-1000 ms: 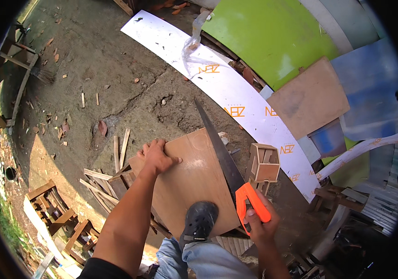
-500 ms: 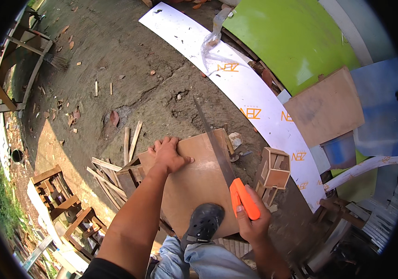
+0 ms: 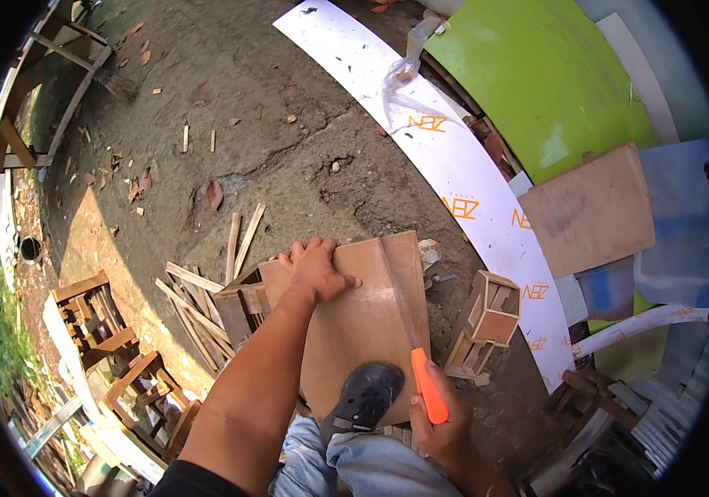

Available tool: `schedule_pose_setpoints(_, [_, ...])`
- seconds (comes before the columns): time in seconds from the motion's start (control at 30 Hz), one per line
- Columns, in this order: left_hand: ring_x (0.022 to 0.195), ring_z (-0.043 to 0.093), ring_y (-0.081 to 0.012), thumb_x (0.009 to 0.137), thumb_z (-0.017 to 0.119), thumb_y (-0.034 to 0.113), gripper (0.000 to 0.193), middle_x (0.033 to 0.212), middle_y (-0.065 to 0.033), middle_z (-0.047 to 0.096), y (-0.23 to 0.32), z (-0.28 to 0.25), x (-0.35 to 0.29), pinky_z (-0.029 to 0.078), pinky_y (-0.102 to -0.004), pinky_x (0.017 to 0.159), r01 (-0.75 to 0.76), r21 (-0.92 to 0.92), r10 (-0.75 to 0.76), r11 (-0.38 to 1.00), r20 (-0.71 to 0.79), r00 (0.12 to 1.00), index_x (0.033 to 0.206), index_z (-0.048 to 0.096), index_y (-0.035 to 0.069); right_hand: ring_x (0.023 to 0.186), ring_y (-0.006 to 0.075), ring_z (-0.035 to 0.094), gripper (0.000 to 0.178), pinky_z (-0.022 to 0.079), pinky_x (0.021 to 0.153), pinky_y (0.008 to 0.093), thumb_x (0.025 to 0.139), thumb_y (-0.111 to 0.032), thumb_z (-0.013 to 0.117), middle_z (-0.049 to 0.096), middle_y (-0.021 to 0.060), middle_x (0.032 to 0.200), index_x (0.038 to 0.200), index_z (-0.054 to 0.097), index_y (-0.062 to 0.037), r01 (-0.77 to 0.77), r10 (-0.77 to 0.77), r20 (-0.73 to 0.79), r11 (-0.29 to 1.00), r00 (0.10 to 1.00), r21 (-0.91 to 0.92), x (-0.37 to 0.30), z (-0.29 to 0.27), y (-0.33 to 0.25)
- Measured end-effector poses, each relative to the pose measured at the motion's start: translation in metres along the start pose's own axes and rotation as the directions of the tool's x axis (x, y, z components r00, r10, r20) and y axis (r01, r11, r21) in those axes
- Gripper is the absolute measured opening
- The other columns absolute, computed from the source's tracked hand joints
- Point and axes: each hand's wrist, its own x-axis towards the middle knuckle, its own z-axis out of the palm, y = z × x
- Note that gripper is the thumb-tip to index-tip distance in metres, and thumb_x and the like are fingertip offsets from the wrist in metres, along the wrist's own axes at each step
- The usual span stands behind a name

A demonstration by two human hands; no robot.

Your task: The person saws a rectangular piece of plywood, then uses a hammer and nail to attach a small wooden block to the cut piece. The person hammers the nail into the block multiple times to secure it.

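A brown plywood board (image 3: 334,340) lies in front of me, raised on something mostly hidden beneath it. My left hand (image 3: 318,272) rests flat on its far left part, fingers stretched toward the far edge and thumb out to the right. My right hand (image 3: 447,424) is wrapped round the orange handle of a handsaw (image 3: 429,388) at the board's near right. The saw's blade runs away from me over the right part of the board, seen nearly edge-on. My foot in a dark clog (image 3: 368,394) stands on the board's near part.
Right of the board stands a small wooden frame box (image 3: 494,311). Wood strips (image 3: 197,306) lie to the left, near a slatted wooden piece (image 3: 114,331). Beyond, a long white printed sheet (image 3: 429,157) curves past a green panel (image 3: 545,83) and a brown board (image 3: 590,211).
The saw has been pulled back toward me, its blade now lying lower along the board instead of reaching past the far edge. My left hand stays on the board. The view has shifted slightly.
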Motion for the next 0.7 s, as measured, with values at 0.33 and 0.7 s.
schedule_pose_setpoints(0.33, [0.131, 0.042, -0.0335, 0.064, 0.089, 0.050, 0.077, 0.131, -0.0062, 0.059, 0.001, -0.002, -0.005, 0.015, -0.0589, 0.117, 0.002, 0.000, -0.002, 1.000, -0.015, 1.000, 0.130, 0.064, 0.018, 0.088, 0.0339, 0.076, 0.050, 0.059, 0.074, 0.0375, 0.087, -0.002, 0.067, 0.071, 0.0278, 0.109, 0.136, 0.057, 0.0014, -0.009, 0.008, -0.043, 1.000, 0.999, -0.020, 0.074, 0.028, -0.002])
schedule_pose_setpoints(0.7, [0.133, 0.041, -0.0302, 0.068, 0.087, 0.048, 0.079, 0.133, -0.0048, 0.058, -0.003, -0.005, 0.000, 0.014, -0.0572, 0.118, 0.007, -0.066, -0.005, 0.998, 0.033, 0.999, 0.137, 0.061, 0.019, 0.092, 0.0217, 0.075, 0.053, 0.059, 0.079, 0.0327, 0.085, 0.000, 0.066, 0.071, 0.0255, 0.110, 0.136, 0.056, 0.0070, -0.064, 0.060, -0.024, 0.984, 0.998, -0.164, -0.048, -0.016, -0.038])
